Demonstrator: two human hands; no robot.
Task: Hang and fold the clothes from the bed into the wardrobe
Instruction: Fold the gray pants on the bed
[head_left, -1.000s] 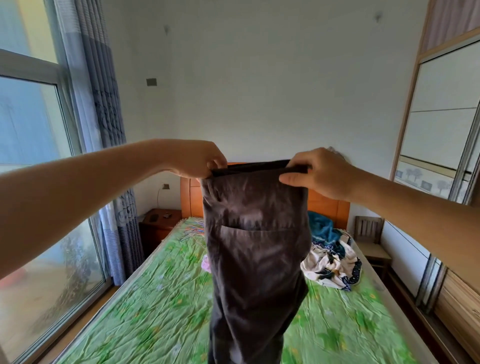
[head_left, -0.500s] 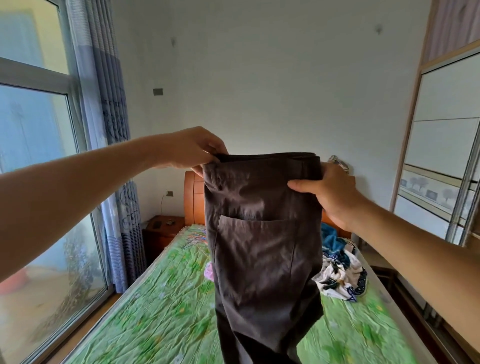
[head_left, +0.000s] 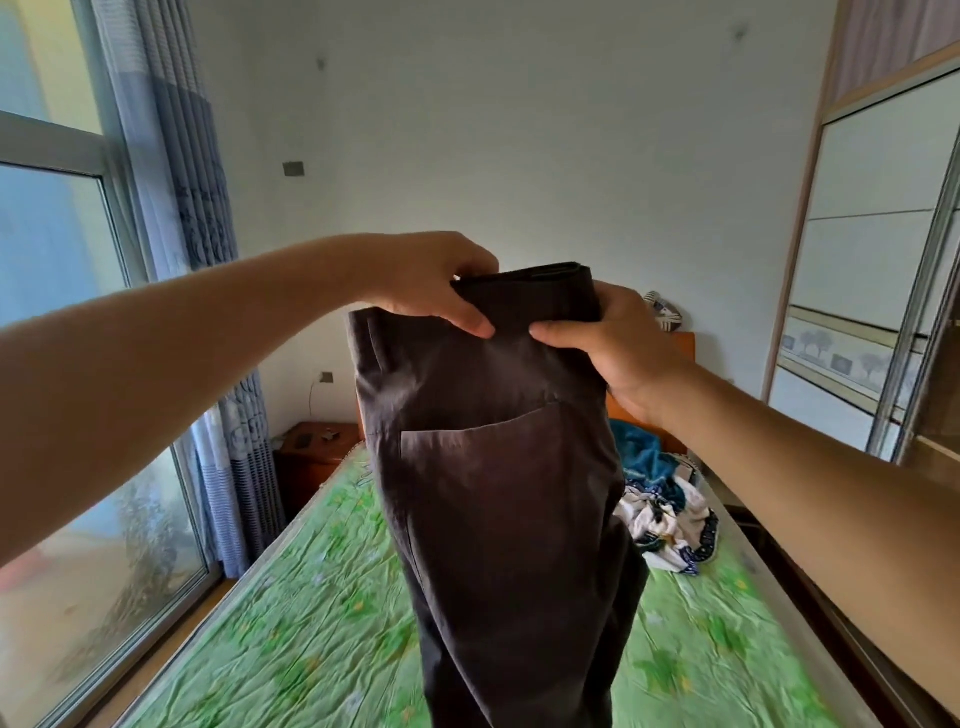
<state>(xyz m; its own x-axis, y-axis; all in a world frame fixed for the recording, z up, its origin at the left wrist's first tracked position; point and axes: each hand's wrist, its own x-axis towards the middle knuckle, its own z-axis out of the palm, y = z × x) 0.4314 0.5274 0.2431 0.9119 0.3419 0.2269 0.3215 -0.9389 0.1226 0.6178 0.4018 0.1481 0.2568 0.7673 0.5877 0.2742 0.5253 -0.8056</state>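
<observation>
Left hand (head_left: 431, 283) shifted inward along waistband, now near right hand (head_left: 618, 343). Head view: both hands' fingers pinch dark trousers (head_left: 509, 493) at top; long axis hangs vertical above bed (head_left: 291, 639). Wardrobe (head_left: 872, 260) lies rightward, right hand nearer.

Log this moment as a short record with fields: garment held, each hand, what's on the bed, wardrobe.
garment: dark brown trousers, held up over the bed, pocket facing the camera
left hand: grips the waistband's upper edge
right hand: grips the waistband beside it
bed: green sheet; crumpled clothes pile near the headboard
wardrobe: at right; trousers not yet inside
</observation>
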